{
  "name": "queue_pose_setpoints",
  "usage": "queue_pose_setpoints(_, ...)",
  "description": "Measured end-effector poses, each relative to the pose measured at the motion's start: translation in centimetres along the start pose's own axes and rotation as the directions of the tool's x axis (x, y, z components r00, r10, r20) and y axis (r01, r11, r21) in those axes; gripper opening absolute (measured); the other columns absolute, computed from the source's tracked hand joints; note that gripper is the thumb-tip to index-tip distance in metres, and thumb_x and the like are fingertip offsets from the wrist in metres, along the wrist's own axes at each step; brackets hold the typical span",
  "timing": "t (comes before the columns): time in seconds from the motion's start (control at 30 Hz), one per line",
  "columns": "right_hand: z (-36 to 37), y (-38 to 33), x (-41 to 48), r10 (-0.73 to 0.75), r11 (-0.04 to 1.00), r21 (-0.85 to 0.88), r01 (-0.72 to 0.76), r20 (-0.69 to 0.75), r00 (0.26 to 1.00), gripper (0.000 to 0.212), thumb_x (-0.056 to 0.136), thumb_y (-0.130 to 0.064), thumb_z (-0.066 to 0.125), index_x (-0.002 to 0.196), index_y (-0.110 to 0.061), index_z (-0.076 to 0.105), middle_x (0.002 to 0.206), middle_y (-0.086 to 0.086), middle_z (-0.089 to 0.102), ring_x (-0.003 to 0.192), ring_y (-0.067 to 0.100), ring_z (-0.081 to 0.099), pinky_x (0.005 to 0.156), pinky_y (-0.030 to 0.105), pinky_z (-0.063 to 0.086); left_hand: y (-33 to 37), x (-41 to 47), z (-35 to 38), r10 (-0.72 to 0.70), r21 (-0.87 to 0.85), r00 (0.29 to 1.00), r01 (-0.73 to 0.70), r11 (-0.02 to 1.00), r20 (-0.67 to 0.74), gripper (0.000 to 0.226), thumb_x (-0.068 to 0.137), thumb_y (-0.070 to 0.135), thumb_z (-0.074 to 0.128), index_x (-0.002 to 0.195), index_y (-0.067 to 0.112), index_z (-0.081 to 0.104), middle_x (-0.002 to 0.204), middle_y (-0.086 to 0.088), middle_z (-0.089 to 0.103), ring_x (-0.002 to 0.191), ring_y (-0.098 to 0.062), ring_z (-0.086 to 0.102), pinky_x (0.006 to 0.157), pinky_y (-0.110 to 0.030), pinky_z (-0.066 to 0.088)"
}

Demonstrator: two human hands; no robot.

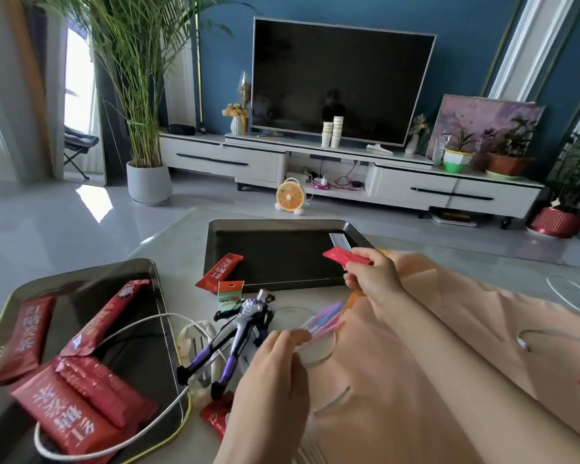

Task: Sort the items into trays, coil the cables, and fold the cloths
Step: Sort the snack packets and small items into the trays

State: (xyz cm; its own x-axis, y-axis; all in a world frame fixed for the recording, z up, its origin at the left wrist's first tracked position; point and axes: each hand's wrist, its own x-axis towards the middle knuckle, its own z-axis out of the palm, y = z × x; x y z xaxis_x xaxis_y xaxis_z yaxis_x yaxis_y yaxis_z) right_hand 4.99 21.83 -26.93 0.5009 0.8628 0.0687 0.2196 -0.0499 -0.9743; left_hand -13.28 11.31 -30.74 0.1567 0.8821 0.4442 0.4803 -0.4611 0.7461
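Note:
My right hand (372, 272) pinches a small red packet (344, 256) above the near right corner of the black tray (275, 226). My left hand (275, 360) holds a clear bundle of pink, blue and purple pens (327, 318) over the peach cloth (449, 346). A silver tray (154, 296) at the left holds several red snack packets (71, 406). A white cable (121, 333) loops over that tray's right rim. A purple and silver toy figure (238, 333) lies between the trays.
One red packet (219, 272) leans over the black tray's near left rim, with a small green and orange card (229, 294) beside it. Another red packet (216, 416) lies by my left wrist. More white cables (563, 289) lie on the cloth at the right.

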Motion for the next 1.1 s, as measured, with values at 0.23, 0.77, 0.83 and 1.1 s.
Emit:
queue_pose_setpoints(0.23,3.3,1.9,3.9,-0.226,0.726,-0.662,0.187,0.026,0.974,0.028,0.092,-0.018,0.053,0.119,-0.014,0.060,0.117,0.012,0.061,0.108,0.030,0.053,0.087,0.031,0.044,-1.4,2.0,-2.6,-0.101,-0.236,0.972,0.049,0.971,-0.212,0.041,0.085,-0.011,0.046,0.081,0.027,0.064,0.079,0.007,0.067,0.074,0.000,0.063,0.064,-0.019,0.051)
queue_pose_setpoints(0.77,-0.1,3.2,7.9,-0.040,0.308,-0.946,0.103,0.095,0.995,0.031,0.093,-0.031,0.043,0.111,-0.012,0.061,0.115,0.011,0.060,0.106,0.030,0.054,0.080,0.030,0.039,-2.4,2.8,-3.0,-0.054,-0.069,0.991,0.045,0.997,-0.124,0.043,0.083,-0.009,0.051,0.087,0.032,0.064,0.090,0.017,0.063,0.088,0.002,0.055,0.074,-0.005,0.040)
queue_pose_setpoints(0.83,0.5,2.6,7.1,-0.130,0.288,-0.957,0.028,-0.010,0.991,0.034,0.091,-0.036,0.051,0.111,-0.010,0.061,0.117,0.012,0.057,0.106,0.029,0.053,0.082,0.032,0.040,-2.1,2.8,-3.2,-0.079,-0.067,0.990,0.071,0.995,-0.120,0.039,0.085,-0.004,0.050,0.089,0.032,0.064,0.096,0.016,0.063,0.091,-0.001,0.056,0.078,-0.009,0.042)
queue_pose_setpoints(1.1,13.5,-1.9,1.6,-0.245,0.694,-0.506,0.511,0.502,0.830,0.042,0.095,-0.031,0.047,0.135,-0.017,0.043,0.134,0.011,0.048,0.122,0.025,0.046,0.099,0.035,0.040,-2.6,3.0,-4.9,-0.157,-0.066,0.974,0.148,0.987,-0.164,0.037,0.087,0.005,0.052,0.088,0.041,0.058,0.096,0.022,0.058,0.090,-0.009,0.058,0.076,-0.022,0.047)
